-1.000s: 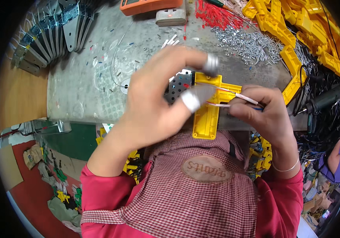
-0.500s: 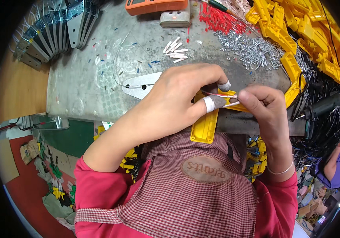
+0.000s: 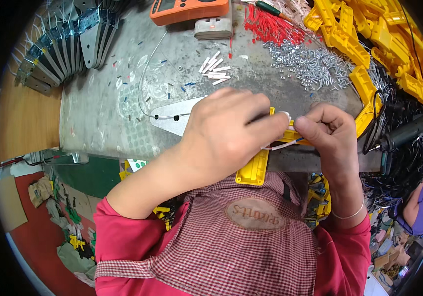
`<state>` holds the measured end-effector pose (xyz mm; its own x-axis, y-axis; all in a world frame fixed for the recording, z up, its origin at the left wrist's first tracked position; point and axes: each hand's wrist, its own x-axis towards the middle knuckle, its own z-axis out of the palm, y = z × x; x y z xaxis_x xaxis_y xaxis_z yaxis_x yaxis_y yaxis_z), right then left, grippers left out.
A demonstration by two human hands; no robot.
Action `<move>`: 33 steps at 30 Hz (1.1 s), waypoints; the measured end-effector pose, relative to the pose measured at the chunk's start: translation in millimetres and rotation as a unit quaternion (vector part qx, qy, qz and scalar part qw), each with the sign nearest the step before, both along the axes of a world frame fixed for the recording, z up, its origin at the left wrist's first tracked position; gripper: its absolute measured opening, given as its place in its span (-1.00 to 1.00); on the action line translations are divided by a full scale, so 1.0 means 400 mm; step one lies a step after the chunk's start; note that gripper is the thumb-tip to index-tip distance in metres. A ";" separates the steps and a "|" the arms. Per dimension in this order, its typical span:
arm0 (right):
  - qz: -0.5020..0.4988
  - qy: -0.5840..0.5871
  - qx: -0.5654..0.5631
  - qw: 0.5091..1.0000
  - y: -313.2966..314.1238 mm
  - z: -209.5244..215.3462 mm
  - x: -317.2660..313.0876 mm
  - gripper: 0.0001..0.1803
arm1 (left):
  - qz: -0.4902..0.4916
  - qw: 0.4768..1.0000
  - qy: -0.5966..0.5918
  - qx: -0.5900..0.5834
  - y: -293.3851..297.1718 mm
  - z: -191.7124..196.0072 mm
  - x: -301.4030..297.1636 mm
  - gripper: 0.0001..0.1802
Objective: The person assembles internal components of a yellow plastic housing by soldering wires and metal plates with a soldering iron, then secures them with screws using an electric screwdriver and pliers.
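A grey metal workbench (image 3: 103, 113) fills the upper half of the head view, with a heap of yellow plastic parts (image 3: 369, 34) piled along its far right side and a fan of grey metal brackets (image 3: 58, 49) stacked at its far left corner. At the bench's near edge, a person in a red top and checked apron works with both hands over a yellow plastic housing (image 3: 254, 170), which juts out past the edge toward the body, its upper part hidden under the hands. The left hand (image 3: 226, 135) lies curled over the housing, fingers closed down on it. The right hand (image 3: 327, 133), just beside it and meeting it at the fingertips, is pinched shut on a thin white wire (image 3: 283, 145) that runs across the housing between the two hands. A flat triangular metal plate (image 3: 174, 118) rests on the bench just left of the left hand. Farther back stand an orange meter (image 3: 189, 10), a bundle of red wires (image 3: 270, 29), a scatter of silvery screws (image 3: 310, 64) and a few short white sleeves (image 3: 214, 69). A black power tool (image 3: 404, 135) lies among dark cables at the right.
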<state>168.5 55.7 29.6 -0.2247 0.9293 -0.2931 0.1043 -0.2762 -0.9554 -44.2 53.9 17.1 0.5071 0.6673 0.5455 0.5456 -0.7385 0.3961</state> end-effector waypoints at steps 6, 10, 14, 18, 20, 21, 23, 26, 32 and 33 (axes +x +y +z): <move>0.131 -0.089 0.219 0.963 0.006 0.000 0.007 -0.84 | 0.003 0.999 -0.040 0.024 0.004 -0.002 0.004 -0.69; 0.111 -0.023 0.148 0.983 0.015 -0.006 0.008 -0.83 | -0.024 0.985 -0.121 -0.124 0.005 -0.009 -0.003 -0.77; 0.098 -0.029 0.146 0.984 0.010 -0.004 0.005 -0.82 | -0.004 0.961 -0.175 -0.213 -0.011 0.002 -0.002 -0.82; 0.091 -0.089 0.199 0.972 0.005 0.005 -0.003 -0.84 | 0.007 0.965 -0.175 -0.195 -0.005 -0.003 -0.002 -0.80; 0.094 -0.096 0.202 0.970 0.007 0.005 -0.005 -0.86 | 0.000 0.973 -0.144 -0.182 -0.001 0.000 -0.011 -0.80; 0.096 -0.104 0.205 0.968 0.008 0.005 -0.005 -0.88 | -0.008 0.979 -0.114 -0.168 0.002 0.001 -0.016 -0.80; 0.105 -0.108 0.206 0.967 0.003 0.010 0.001 -0.88 | -0.012 0.980 -0.108 -0.169 0.001 0.011 -0.014 -0.80; 0.214 -0.117 0.179 0.953 0.014 0.022 -0.001 -0.84 | -0.024 0.977 -0.105 -0.182 0.008 0.021 -0.016 -0.82; 0.392 -0.154 0.136 0.897 0.040 0.018 0.010 -0.77 | -0.214 0.927 -0.016 -0.308 0.082 0.060 -0.060 -0.80; 0.390 -0.157 0.141 0.896 0.035 0.010 0.008 -0.77 | -0.216 0.928 -0.015 -0.302 0.087 0.066 -0.056 -0.80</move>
<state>171.9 69.8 33.5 -0.7855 0.5733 -0.2332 0.4365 0.2460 -0.8654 -66.7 88.8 43.7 0.7888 0.5944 0.1562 0.2324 -0.5237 0.8196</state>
